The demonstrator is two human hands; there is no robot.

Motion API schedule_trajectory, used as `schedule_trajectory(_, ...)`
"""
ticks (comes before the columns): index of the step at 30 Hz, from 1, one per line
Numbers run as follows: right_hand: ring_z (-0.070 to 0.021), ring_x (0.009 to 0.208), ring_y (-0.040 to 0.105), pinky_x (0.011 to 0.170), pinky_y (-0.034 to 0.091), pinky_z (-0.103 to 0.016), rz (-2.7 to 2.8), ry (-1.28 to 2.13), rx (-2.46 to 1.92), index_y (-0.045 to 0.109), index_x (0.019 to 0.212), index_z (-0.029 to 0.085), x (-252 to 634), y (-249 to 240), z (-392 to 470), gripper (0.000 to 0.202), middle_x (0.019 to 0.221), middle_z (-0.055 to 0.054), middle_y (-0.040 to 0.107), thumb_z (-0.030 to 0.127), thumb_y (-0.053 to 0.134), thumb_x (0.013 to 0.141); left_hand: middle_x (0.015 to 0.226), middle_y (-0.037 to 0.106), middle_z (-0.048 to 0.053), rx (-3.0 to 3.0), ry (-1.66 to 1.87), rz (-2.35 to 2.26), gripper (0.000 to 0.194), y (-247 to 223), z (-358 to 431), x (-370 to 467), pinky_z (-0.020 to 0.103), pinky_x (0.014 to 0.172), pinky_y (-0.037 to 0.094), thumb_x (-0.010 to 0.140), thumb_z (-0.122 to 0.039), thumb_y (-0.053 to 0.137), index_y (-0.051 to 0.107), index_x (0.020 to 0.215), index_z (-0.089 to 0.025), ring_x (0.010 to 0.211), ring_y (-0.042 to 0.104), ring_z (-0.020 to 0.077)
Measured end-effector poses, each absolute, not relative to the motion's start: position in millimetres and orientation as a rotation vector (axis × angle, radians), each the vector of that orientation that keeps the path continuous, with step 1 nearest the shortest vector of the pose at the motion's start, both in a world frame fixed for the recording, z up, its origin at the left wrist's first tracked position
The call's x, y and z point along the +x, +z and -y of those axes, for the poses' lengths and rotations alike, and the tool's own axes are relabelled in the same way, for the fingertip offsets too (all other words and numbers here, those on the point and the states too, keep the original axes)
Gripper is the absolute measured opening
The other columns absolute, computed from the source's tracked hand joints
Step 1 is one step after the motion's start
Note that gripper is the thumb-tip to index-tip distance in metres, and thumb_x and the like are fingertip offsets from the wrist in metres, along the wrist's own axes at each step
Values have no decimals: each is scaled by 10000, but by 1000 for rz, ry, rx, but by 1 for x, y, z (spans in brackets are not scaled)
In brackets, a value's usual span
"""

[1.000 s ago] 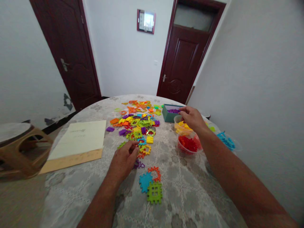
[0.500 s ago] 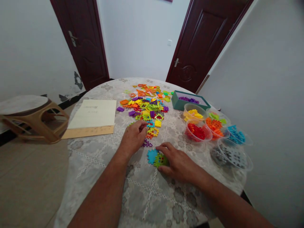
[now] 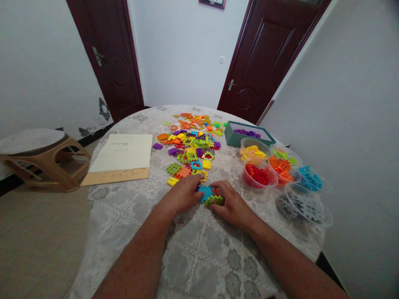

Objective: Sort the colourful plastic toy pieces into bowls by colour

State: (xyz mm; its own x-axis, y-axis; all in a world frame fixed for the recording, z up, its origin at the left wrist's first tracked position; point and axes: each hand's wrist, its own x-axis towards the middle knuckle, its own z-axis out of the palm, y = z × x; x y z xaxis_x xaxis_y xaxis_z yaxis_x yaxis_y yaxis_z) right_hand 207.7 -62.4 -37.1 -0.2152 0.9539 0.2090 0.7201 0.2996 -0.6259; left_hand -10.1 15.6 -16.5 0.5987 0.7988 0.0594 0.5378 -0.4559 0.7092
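Note:
Between my two hands is a small assembly of toothed plastic pieces: a blue plate (image 3: 205,193), a green piece (image 3: 214,200) at its near side and some red at its right. My right hand (image 3: 232,205) grips the assembly from the right, thumb at the green piece. On the left, my left hand (image 3: 184,196) has its thumb and fingers at the blue plate's left edge. Just beyond lie a green square piece (image 3: 173,168), a salmon-coloured piece (image 3: 183,171), a blue ring piece (image 3: 196,165) and yellow pieces (image 3: 206,165).
A colourful heap of pieces (image 3: 199,142) spreads toward the table's far side. At the right stand a green box (image 3: 232,139) with purple pieces and several clear bowls, one holding red pieces (image 3: 258,174). Paper sheets (image 3: 123,151) lie at the left.
My left hand has come from the heap toward me and now meets the blue plate. The assembly in my right hand is tilted differently and sits slightly farther forward.

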Motion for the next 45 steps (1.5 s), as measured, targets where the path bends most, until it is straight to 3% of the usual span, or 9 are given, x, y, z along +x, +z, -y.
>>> schedule_trajectory(2,-241,1143,597,999,496,-402,2013,517,-1437,548,1309,280,208,-38,65,558,1255,-67,575,161,742,799,1249,741,97,2168,447,-1041,522,-13,-14,-9,351,957,489,875,-230,630,609,1397,-233,1085,680,245)
schedule_trajectory(6,-235,1160,592,1015,494,-392,1997,513,-1404,540,1349,283,208,-38,68,573,1273,-68,566,156,720,821,1125,761,67,2219,327,-1029,268,-3,-11,-10,320,890,472,887,-216,583,705,1124,-246,1009,671,228)
schedule_trajectory(10,-230,1155,596,1010,495,-385,1944,547,-1471,559,1368,273,209,-36,66,578,1269,-69,567,193,742,825,1021,739,75,2270,376,-1145,181,0,-15,-14,311,803,442,920,-232,519,664,1026,-217,913,650,221)
schedule_trajectory(16,-206,975,623,867,514,-354,1777,675,-1560,661,1187,245,216,-43,61,331,1110,-41,623,251,713,860,950,708,58,2244,464,-1267,129,-1,-19,-16,296,735,408,938,-249,469,595,933,-219,865,626,207)
schedule_trajectory(20,-203,918,634,808,515,-336,1606,869,-1532,652,1103,231,220,-48,56,233,1032,-27,662,296,685,883,1019,733,70,2198,514,-1196,194,-4,-19,-15,315,810,455,920,-223,473,644,1010,-230,940,657,227)
schedule_trajectory(27,-152,785,592,702,466,-268,1468,1010,-1376,606,993,226,216,-42,54,172,897,25,630,263,687,846,1373,699,80,2128,567,-1079,459,-12,-24,-14,400,1107,441,906,-247,513,646,1345,-263,1264,639,269)
schedule_trajectory(40,-95,610,491,542,383,-215,1272,1188,-1170,588,951,224,210,-45,52,287,781,55,578,384,787,818,1404,694,54,2037,509,-961,481,-6,-21,-13,448,1183,404,850,-311,589,682,1320,-273,1326,608,291)
schedule_trajectory(42,-79,521,445,456,335,-204,1207,1254,-1166,580,954,232,213,-46,53,325,742,65,561,427,799,814,1412,682,60,2026,561,-959,503,-2,-19,-14,435,1153,436,867,-293,548,658,1357,-259,1272,634,277)
schedule_trajectory(45,-66,446,405,386,289,-191,1090,1330,-1160,560,950,238,215,-46,53,355,694,77,546,440,813,804,1284,728,63,1956,549,-978,590,1,-16,-14,386,982,545,888,-244,481,559,1473,-261,926,721,208)
